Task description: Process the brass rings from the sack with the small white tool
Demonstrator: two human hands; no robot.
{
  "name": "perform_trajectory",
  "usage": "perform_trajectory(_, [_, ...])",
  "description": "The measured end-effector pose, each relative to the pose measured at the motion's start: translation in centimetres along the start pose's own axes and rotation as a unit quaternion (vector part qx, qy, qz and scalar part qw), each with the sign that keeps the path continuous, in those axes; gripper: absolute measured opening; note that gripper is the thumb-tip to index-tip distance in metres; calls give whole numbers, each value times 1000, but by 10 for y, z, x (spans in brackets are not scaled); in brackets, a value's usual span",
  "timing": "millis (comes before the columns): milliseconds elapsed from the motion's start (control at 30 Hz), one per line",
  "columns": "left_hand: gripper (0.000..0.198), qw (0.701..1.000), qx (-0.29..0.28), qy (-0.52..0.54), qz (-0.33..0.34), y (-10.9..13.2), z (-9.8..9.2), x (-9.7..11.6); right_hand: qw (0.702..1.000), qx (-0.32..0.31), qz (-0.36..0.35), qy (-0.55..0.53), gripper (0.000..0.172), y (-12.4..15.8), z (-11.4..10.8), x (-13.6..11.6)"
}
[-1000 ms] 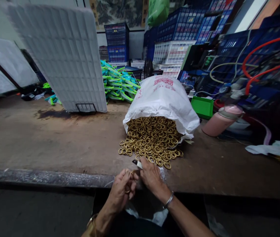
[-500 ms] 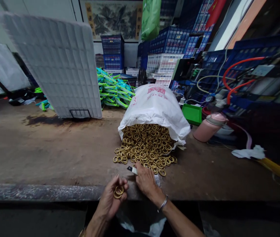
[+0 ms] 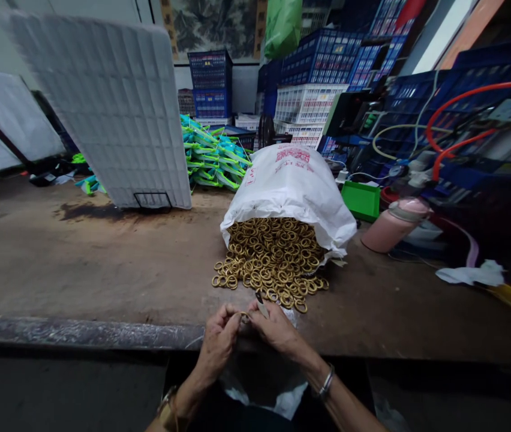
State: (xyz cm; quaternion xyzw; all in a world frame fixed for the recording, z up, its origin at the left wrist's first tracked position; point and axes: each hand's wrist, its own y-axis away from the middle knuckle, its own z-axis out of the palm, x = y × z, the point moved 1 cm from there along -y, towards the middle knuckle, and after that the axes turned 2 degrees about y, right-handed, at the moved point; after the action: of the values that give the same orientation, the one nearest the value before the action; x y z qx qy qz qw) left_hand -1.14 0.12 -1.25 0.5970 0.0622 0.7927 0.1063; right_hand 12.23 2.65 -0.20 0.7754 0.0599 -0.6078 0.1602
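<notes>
My left hand [image 3: 220, 337] pinches a gold-coloured ring [image 3: 244, 314] at the table's front edge. Close against it, my right hand [image 3: 277, 327] has its fingers closed around a small knife [image 3: 262, 307] with a pale body and a dark tip. The right fingertips meet the same ring; whether they grip it too is hard to see. Just beyond the hands, a heap of gold rings [image 3: 267, 270] spills from the mouth of a white woven sack [image 3: 289, 186] lying on its side. Any further rings inside my left palm are hidden.
Left on the brown table [image 3: 102, 270] stands a white padded panel [image 3: 111, 120]. Green and turquoise pieces [image 3: 215, 159] are piled behind it. A pink bottle [image 3: 394, 225], a green tray [image 3: 361, 201] and red hoses sit right. An open plastic bag [image 3: 259, 384] hangs below my hands.
My left hand has turned over and come up to the right hand, with a ring now pinched between its fingertips. The knife has tilted more upright. The view has shifted slightly.
</notes>
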Motion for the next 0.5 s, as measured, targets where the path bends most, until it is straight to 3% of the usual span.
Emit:
perform_trajectory(200, [24,999,20,-8,23,4,5,2,999,-4,16,-34,28,0,8,5])
perform_trajectory(500, [36,997,-19,-3,-75,4,5,4,999,43,-5,19,19,-1,8,5])
